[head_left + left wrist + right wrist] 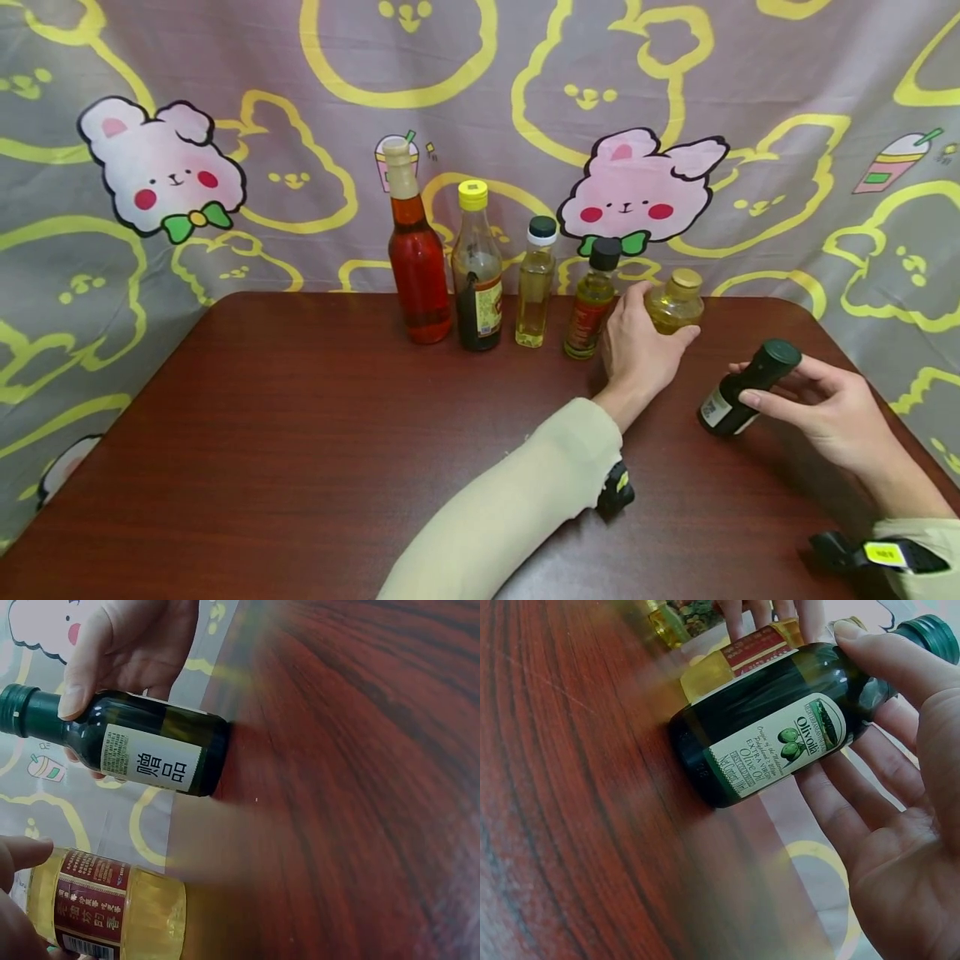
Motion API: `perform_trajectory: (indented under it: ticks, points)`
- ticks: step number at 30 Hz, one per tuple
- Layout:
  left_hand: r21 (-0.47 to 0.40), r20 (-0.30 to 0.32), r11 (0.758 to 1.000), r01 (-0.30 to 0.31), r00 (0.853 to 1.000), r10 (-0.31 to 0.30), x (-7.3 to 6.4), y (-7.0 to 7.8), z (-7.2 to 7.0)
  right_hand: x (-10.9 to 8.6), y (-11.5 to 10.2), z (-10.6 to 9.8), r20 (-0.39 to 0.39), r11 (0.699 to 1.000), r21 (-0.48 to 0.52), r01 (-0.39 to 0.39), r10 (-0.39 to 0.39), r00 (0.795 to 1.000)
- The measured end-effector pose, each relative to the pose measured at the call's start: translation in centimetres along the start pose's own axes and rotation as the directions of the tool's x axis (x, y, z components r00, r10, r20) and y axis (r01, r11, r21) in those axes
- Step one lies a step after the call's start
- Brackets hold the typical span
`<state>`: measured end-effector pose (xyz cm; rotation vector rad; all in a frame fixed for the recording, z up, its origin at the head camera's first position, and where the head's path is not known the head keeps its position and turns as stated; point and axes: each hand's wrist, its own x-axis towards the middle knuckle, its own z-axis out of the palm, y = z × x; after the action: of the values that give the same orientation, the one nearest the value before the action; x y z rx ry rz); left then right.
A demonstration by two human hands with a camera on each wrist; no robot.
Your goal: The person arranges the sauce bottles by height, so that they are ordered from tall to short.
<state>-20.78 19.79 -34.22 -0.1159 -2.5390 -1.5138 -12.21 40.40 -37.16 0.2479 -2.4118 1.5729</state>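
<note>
My right hand [843,412] holds a dark green olive oil bottle [718,408] with a green cap, thumb on one side and fingers on the other. That bottle leans, with its base close over the table. In the right wrist view, its "Olivoila" label [784,746] faces the camera. My left hand [639,346] grips a yellow oil bottle [673,308] with a tan cap, at the right end of a row of bottles. The left wrist view shows this bottle's dark red label [91,904], with fingers partly covering its upper part.
Left of my left hand stand a slim oil bottle [587,323] with a black cap, a pale oil bottle [534,296], a yellow-capped bottle of dark liquid [487,304] and a tall red bottle [420,275]. A patterned curtain [262,150] hangs behind the brown table [315,450].
</note>
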Motion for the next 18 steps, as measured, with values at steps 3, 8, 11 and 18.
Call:
perform_trajectory:
  ticks: [3,8,11,18]
  points:
    - [0.002,0.002,1.0,0.001,1.0,-0.001,0.0,0.0,-0.1,0.0,-0.1,0.1,-0.004,1.0,-0.009,-0.017,0.016,1.0]
    - [0.014,0.023,1.0,-0.007,1.0,0.007,-0.1,0.3,0.1,-0.4,-0.3,-0.4,-0.02,0.999,0.017,-0.028,0.028,0.999]
    - [0.018,0.035,1.0,-0.012,0.999,0.012,-0.1,0.3,0.2,-0.6,-0.6,-0.6,-0.031,0.999,0.009,-0.039,0.039,0.999]
    - [0.027,0.049,1.0,0.01,0.999,-0.011,0.1,0.2,0.0,-0.3,-1.2,-0.3,-0.018,0.998,-0.046,-0.038,0.037,0.999]
